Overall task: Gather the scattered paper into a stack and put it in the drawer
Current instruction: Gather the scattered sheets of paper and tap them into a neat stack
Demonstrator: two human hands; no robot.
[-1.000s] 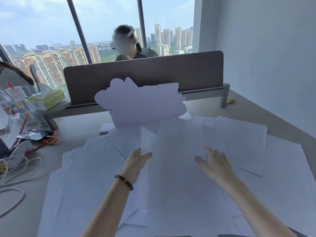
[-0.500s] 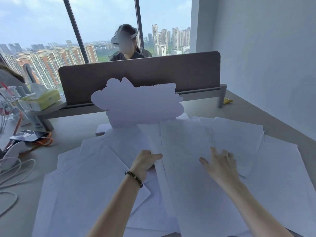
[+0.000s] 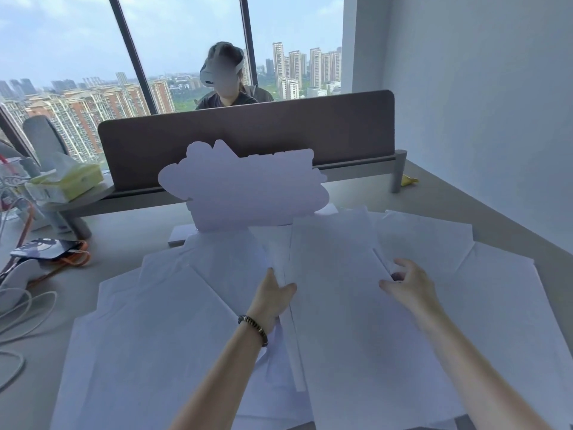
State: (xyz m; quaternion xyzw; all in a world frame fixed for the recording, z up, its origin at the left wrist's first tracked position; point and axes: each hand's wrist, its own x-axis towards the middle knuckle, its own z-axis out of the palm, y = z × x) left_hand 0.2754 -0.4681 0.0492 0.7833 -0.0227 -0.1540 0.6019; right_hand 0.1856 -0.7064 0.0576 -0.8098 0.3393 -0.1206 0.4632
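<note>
We see white sheets of paper (image 3: 338, 305) spread overlapping across the desk (image 3: 124, 240). Our left hand (image 3: 273, 297) holds the left edge of the middle sheets — thumb on top, fingers hidden beneath. Our right hand (image 3: 409, 282) curls its fingers round their right edge — thumb lying on the top sheet.

A pale table (image 3: 434, 193) fills the frame, white paper sheets (image 3: 155, 336) overlapping across its centre and lower half. White cables (image 3: 18, 315) loop at the left edge, a phone (image 3: 46, 248) above them, a small yellow scrap (image 3: 408, 180) at upper right.
</note>
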